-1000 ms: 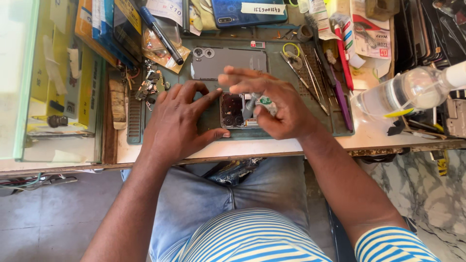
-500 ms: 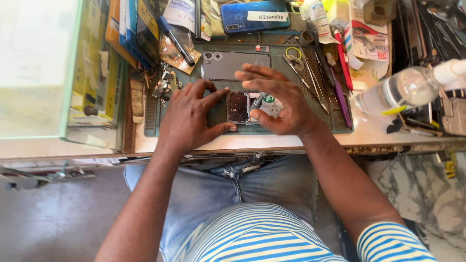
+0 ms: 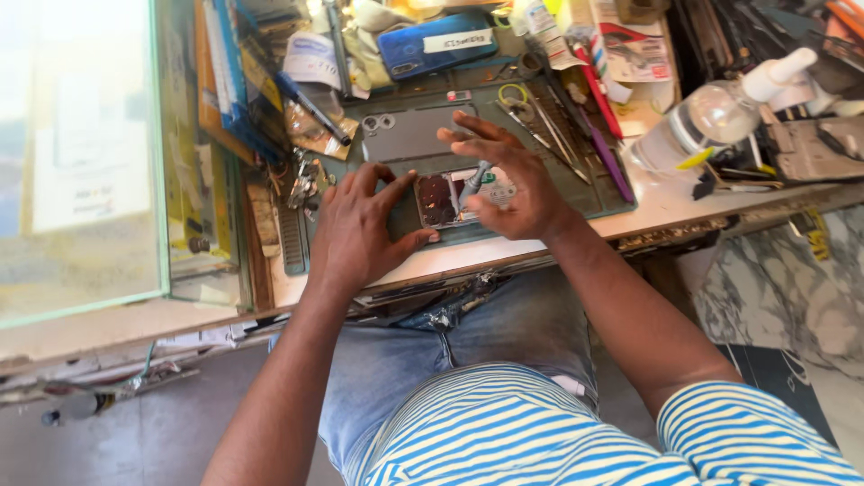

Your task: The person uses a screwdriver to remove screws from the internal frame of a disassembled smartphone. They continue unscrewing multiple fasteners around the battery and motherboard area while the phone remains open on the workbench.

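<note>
My view has swung right; left hand (image 3: 360, 229) still presses flat beside the opened phone (image 3: 459, 193), right hand (image 3: 513, 184) still pinching a screwdriver (image 3: 474, 183) over it.

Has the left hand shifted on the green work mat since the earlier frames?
No. The left hand sits at the left edge of the opened phone, just below the grey back cover on the green work mat, as before.

Blue phone (image 3: 438, 43) at far edge of bench, lying flat, white rectangular label (image 3: 458, 41) stuck across its back. White printed package (image 3: 310, 59) left of it, tilted. Red-and-white printed card (image 3: 635, 49) at far right of mat. Yellow-and-blue flat packages (image 3: 227, 81) stacked upright at left, beside glass case.
</note>
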